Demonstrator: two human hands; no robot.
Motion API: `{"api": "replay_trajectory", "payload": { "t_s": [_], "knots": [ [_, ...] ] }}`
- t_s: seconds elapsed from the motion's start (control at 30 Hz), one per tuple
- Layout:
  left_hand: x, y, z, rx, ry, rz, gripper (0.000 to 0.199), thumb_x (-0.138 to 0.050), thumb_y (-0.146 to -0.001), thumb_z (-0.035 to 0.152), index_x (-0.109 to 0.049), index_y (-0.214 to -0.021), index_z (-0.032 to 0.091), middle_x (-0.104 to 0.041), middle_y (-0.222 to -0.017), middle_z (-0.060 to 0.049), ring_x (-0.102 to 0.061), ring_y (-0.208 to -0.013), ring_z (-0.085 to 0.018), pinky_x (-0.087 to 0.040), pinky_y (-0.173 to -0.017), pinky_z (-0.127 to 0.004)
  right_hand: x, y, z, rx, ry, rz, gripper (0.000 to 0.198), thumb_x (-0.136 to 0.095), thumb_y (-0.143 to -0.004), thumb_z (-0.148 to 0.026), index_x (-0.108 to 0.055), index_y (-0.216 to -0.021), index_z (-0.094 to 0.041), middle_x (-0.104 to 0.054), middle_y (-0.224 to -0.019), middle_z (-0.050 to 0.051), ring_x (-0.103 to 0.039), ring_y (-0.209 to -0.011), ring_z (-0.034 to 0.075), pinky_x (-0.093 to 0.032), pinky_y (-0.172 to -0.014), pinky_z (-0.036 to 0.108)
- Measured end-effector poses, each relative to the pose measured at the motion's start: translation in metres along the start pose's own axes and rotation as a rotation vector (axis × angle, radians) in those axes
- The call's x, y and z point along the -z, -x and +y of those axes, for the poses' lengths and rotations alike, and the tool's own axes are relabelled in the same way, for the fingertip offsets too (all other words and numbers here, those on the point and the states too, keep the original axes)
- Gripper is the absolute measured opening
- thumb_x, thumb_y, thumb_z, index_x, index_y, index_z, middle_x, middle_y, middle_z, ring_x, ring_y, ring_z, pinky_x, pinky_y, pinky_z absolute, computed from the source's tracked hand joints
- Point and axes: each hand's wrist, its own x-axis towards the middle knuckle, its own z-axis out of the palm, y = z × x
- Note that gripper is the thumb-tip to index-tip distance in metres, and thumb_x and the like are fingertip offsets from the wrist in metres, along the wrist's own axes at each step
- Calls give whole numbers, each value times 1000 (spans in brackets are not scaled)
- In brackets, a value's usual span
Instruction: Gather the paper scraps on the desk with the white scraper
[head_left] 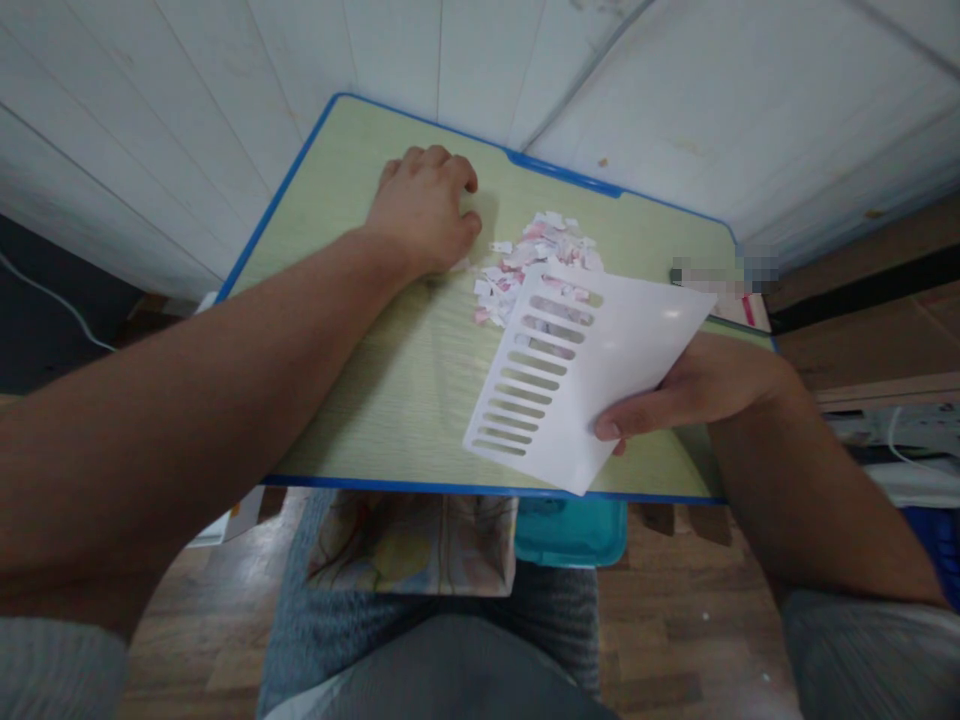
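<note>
My right hand (pixel 675 395) grips a white slotted plastic sheet (pixel 622 340) by its right side, thumb on top. The sheet is tilted over the table, with a row of long rounded slots along its left part. Partly behind it lies a pile of small torn paper scraps (pixel 551 245), white and pink, some of them visible through the slots. To the left of the pile, my left hand (pixel 427 205) is on the table with bent fingers, the thumb apart from them. Nothing shows in that hand, though its underside is hidden.
The pale green table (pixel 360 400) has a blue rim and stands against a white panelled wall (pixel 390 50). A partly blurred flat item (pixel 750 310) lies at its right edge. Below the front edge are a patterned bag (pixel 420 550) and a teal container (pixel 574 535).
</note>
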Motion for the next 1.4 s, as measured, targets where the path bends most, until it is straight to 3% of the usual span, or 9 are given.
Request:
{"api": "replay_trajectory", "payload": {
  "t_s": [0.1, 0.27, 0.37, 0.53, 0.73, 0.93, 1.1, 1.23, 1.4],
  "knots": [
    [0, 1, -1, -7, -28, 5, 68, -53, -95, 51, -74, -157, 34, -69, -160, -5, -46, -153, -40, -31, -138, -60, -1, -2, 1, 14, -21, 130, 25, -95, -93, -45, -85, -95, -22, -87, -83, 3, -80, -66, 22, -69, -60, 30],
    [4, 6, 2, -3, -72, -6, 55, -59, -103, 41, -74, -154, 26, -67, -165, -12, -52, -155, -39, -36, -137, -59, -5, -16, 2, 121, 101, 702, 49, -92, -95, -61, -72, -65, -27, -75, -64, 1, -71, -60, 22, -66, -63, 37],
    [5, 6, 5, 10, -128, 4, 48, -64, -106, 28, -75, -151, 18, -68, -163, -16, -55, -157, -39, -39, -136, -56, -7, -24, 5, 149, 147, 915, 52, -84, -100, -61, -69, -61, -29, -72, -62, 2, -70, -60, 25, -65, -66, 42],
    [2, 5, 6, -3, -195, 25, 42, -64, -106, 21, -78, -146, 19, -72, -159, -16, -61, -154, -39, -46, -133, -56, -17, -29, 11, 97, 180, 945, 47, -82, -100, -53, -67, -61, -31, -72, -61, 2, -71, -61, 27, -67, -74, 45],
    [1, 7, 6, -17, -196, -1, 49, -58, -110, 27, -75, -154, 14, -70, -161, -17, -59, -155, -40, -45, -133, -54, -32, -36, 10, 27, 235, 890, 47, -78, -105, -65, -73, -73, -31, -83, -80, 3, -82, -81, 30, -69, -98, 46],
    [1, 7, 4, -30, -151, 27, 41, -62, -108, 29, -76, -146, 22, -72, -158, -17, -60, -155, -42, -44, -131, -56, -35, -44, 15, 15, 354, 912, 54, -79, -103, -63, -61, -62, -33, -73, -69, 3, -78, -84, 32, -66, -105, 51],
    [3, 7, 5, -36, -173, -8, 41, -65, -109, 37, -76, -146, 23, -72, -158, -17, -60, -155, -42, -46, -131, -55, -37, -41, 14, -6, 322, 804, 51, -79, -101, -67, -69, -65, -33, -72, -67, 1, -74, -75, 30, -67, -94, 50],
    [1, 7, 5, -26, -172, 11, 42, -63, -108, 27, -75, -148, 22, -71, -160, -16, -60, -157, -41, -45, -132, -53, -38, -41, 11, -41, 300, 895, 55, -77, -102, -68, -65, -62, -32, -78, -72, 3, -75, -73, 30, -66, -92, 50],
    [1, 6, 2, -37, -150, -6, 41, -67, -111, 43, -75, -146, 24, -71, -156, -15, -59, -157, -43, -45, -132, -55, -39, -45, 14, 22, 448, 860, 46, -74, -104, -63, -76, -70, -33, -69, -62, 0, -68, -63, 28, -66, -95, 52]
  ]
}}
